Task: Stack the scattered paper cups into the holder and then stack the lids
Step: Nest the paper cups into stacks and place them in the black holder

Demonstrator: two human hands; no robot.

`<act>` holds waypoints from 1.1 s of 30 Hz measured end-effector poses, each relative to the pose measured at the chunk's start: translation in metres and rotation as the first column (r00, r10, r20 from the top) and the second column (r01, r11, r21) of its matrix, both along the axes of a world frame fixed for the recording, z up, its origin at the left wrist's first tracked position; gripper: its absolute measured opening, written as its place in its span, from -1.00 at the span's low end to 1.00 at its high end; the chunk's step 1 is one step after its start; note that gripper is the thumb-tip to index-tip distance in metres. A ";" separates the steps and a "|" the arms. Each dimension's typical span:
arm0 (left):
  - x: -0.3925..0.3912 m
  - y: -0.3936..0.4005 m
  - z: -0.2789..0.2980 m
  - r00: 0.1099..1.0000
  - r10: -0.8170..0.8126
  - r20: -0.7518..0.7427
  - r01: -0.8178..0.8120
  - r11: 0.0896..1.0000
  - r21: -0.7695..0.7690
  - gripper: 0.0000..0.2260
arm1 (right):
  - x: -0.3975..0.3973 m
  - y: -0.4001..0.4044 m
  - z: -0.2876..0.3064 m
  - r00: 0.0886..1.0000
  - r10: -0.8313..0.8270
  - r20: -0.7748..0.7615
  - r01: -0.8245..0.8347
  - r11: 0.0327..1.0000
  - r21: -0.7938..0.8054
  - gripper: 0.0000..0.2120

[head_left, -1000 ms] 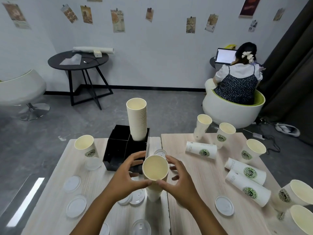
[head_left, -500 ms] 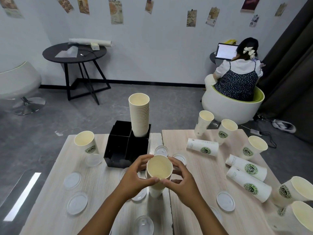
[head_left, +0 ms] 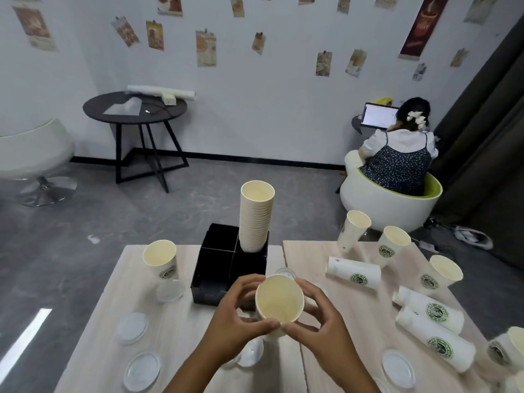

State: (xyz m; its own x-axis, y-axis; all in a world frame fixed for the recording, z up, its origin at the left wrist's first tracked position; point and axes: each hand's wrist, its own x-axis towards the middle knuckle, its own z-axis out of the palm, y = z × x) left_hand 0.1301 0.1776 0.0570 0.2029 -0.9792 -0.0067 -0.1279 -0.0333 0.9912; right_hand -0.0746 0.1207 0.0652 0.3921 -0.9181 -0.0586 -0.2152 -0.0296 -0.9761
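Both my hands grip one paper cup just under its rim, above the table's middle: my left hand on its left side, my right hand on its right. Its lower body is hidden behind my fingers. Beyond it stands the black holder, with a tall stack of cups in its far right compartment. One cup stands upright at the left. Several cups stand or lie at the right, such as a lying cup. Clear lids lie flat, one lid at front left, another lid at front right.
Two light wooden tables meet at a seam under my hands. Behind them are grey floor, a round black side table, a white chair at the left, and a seated person in a white tub chair at the right.
My hands have lifted the cup a little higher and nearer the holder. The camera has tilted up, showing more of the wall.
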 end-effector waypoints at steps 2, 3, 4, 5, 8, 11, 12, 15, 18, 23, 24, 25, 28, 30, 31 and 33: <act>0.022 0.003 0.018 1.000 0.026 -0.007 -0.026 0.998 -0.053 -0.32 | 0.022 0.000 0.020 0.999 0.020 0.042 -0.018 0.999 -0.038 -0.27; 0.034 0.005 0.027 0.999 0.043 -0.002 -0.043 0.996 -0.079 -0.31 | 0.034 0.000 0.030 0.998 0.035 0.058 -0.032 0.998 -0.058 -0.27; 0.047 0.006 0.037 0.998 0.061 0.003 -0.060 0.993 -0.105 -0.31 | 0.047 -0.001 0.040 0.996 0.049 0.069 -0.043 0.996 -0.082 -0.27; 0.061 0.006 0.047 0.997 0.081 0.009 -0.079 0.988 -0.129 -0.32 | 0.062 -0.002 0.050 0.995 0.062 0.080 -0.053 0.993 -0.105 -0.27; 0.101 0.000 0.074 0.991 0.128 0.039 -0.118 0.974 -0.191 -0.32 | 0.106 -0.012 0.073 0.994 0.076 0.080 -0.061 0.981 -0.184 -0.26; 0.138 -0.015 0.093 0.988 0.145 0.044 -0.132 0.966 -0.221 -0.31 | 0.146 -0.028 0.089 0.994 0.062 0.091 -0.040 0.972 -0.230 -0.28; 0.149 -0.023 0.099 0.988 0.144 0.051 -0.128 0.965 -0.228 -0.32 | 0.158 -0.034 0.094 0.994 0.052 0.095 -0.028 0.971 -0.238 -0.28; 0.174 -0.048 0.109 0.991 0.122 0.057 -0.105 0.965 -0.241 -0.34 | 0.183 -0.052 0.102 0.995 0.018 0.102 0.008 0.970 -0.245 -0.29; 0.190 -0.069 0.110 0.993 0.102 0.053 -0.086 0.966 -0.244 -0.32 | 0.199 -0.068 0.103 0.995 -0.024 0.093 0.046 0.968 -0.246 -0.26; 0.207 -0.093 0.089 0.997 0.070 0.038 -0.060 0.976 -0.209 -0.35 | 0.214 -0.080 0.090 0.991 -0.080 0.105 0.103 0.966 -0.237 -0.28; 0.208 -0.096 0.084 0.997 0.071 0.037 -0.062 0.977 -0.202 -0.35 | 0.215 -0.080 0.085 0.990 -0.091 0.111 0.115 0.966 -0.231 -0.30; 0.208 -0.099 0.079 0.997 0.071 0.035 -0.063 0.979 -0.195 -0.36 | 0.216 -0.081 0.080 0.987 -0.109 0.121 0.134 0.966 -0.223 -0.31; 0.209 -0.108 0.071 0.997 0.074 0.030 -0.067 0.979 -0.193 -0.39 | 0.222 -0.083 0.070 0.971 -0.169 0.172 0.202 0.959 -0.199 -0.35; 0.210 -0.114 0.070 0.997 0.079 0.019 -0.073 0.976 -0.205 -0.38 | 0.226 -0.085 0.067 0.958 -0.200 0.205 0.240 0.951 -0.195 -0.38; 0.211 -0.117 0.069 0.997 0.082 0.010 -0.078 0.975 -0.210 -0.36 | 0.228 -0.087 0.067 0.953 -0.211 0.220 0.254 0.948 -0.193 -0.39; 0.214 -0.123 0.068 0.997 0.082 0.001 -0.080 0.973 -0.217 -0.33 | 0.229 -0.090 0.066 0.948 -0.219 0.232 0.266 0.944 -0.195 -0.42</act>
State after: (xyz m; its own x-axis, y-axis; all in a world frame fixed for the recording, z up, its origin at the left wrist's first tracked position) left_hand 0.3437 0.0546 0.1246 0.2809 -0.9372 0.2067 -0.1440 0.1717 0.9746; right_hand 0.1547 0.0305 0.1307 0.1375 -0.9670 0.2144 -0.0400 -0.2217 -0.9743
